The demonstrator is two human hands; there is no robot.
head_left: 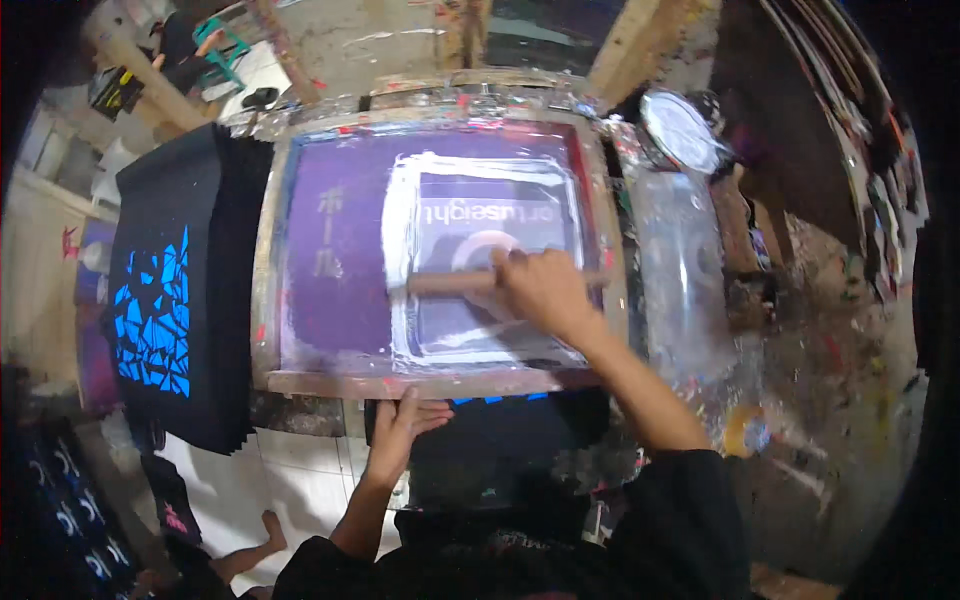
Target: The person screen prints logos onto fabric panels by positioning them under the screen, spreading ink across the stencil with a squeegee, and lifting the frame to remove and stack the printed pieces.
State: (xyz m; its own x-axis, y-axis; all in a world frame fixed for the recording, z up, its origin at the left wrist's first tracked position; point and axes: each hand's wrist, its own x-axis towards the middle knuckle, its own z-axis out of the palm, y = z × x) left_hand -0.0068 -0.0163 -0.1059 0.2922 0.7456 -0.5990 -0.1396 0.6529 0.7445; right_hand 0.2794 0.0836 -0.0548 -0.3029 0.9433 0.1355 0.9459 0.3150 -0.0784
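Observation:
My right hand (535, 290) grips a long wooden squeegee (420, 283), which lies crosswise over a purple printing screen (330, 290) in a worn wooden frame (270, 240). White ink (400, 200) forms a thick band around a lettered, circular design on the screen. My left hand (405, 425) touches the frame's near edge with its fingers apart and extended. Black fabric (510, 430) with some blue print shows below the frame, under my arms.
A stack of black pieces with blue shard print (150, 310) sits left. A round white container (680, 128) and plastic-covered board (685, 270) are right, with a tape roll (748, 428) below. A person (175, 40) is at upper left; another's leg (240, 560) shows lower left.

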